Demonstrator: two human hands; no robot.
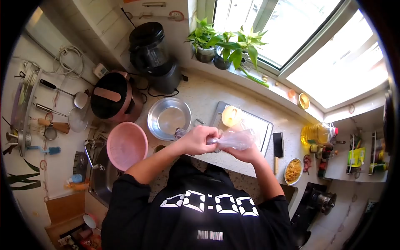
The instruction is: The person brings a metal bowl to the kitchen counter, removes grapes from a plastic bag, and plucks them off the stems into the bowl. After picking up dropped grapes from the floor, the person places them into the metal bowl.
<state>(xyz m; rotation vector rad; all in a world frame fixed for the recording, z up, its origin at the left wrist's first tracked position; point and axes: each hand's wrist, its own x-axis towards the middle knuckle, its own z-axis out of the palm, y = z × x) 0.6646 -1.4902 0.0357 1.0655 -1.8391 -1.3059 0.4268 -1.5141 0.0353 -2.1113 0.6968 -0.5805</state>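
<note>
A clear plastic bag [238, 139] is bunched between my two hands above the counter's front edge. My left hand [199, 141] is closed on its twisted neck. Under the bag's wider part, my right hand [246, 153] has its fingers curled round the plastic, partly hidden by it. Just beyond, a pale round piece of food [230, 115] rests on the cutting board [263, 125]. The steel bowl [169, 118] stands left of the board, with a crumpled bit of purplish plastic [180, 133] near its rim.
A pink basin [127, 146] stands by the sink [101, 177] at left, near a cooker [112, 96] and blender [154, 58]. To the right are a cleaver [278, 146], a plate of shredded food [293, 171] and an oil jug [317, 134]. Potted plants [205, 53] line the windowsill.
</note>
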